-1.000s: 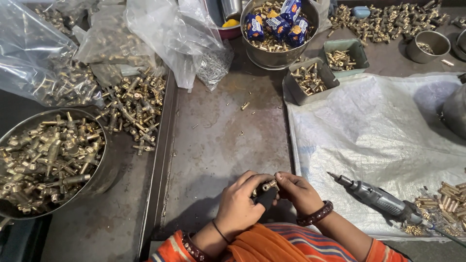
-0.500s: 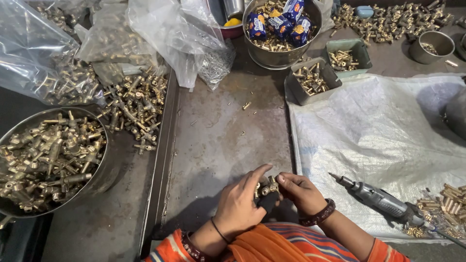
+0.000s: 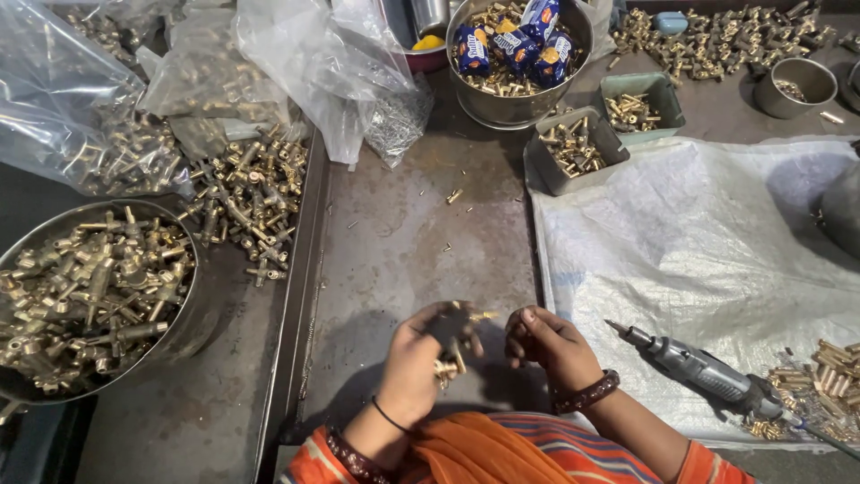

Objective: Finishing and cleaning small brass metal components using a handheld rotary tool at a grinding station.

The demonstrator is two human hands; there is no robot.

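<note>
My left hand grips a brass valve fitting with a dark knob, held just above the grey metal table near its front edge. My right hand is a short gap to the right of the fitting, fingers curled in; I cannot tell whether a small part is pinched in them. An electric screwdriver lies on the white woven sack just right of my right hand, its tip pointing toward that hand.
A steel bowl full of brass fittings sits at left, with more loose fittings and clear plastic bags behind it. At the back stand a steel pot with blue packets, two small trays of parts and a small bowl.
My hands have drawn apart: the left hand has lifted and turned the fitting, and the right hand has let go of it and moved slightly right.
</note>
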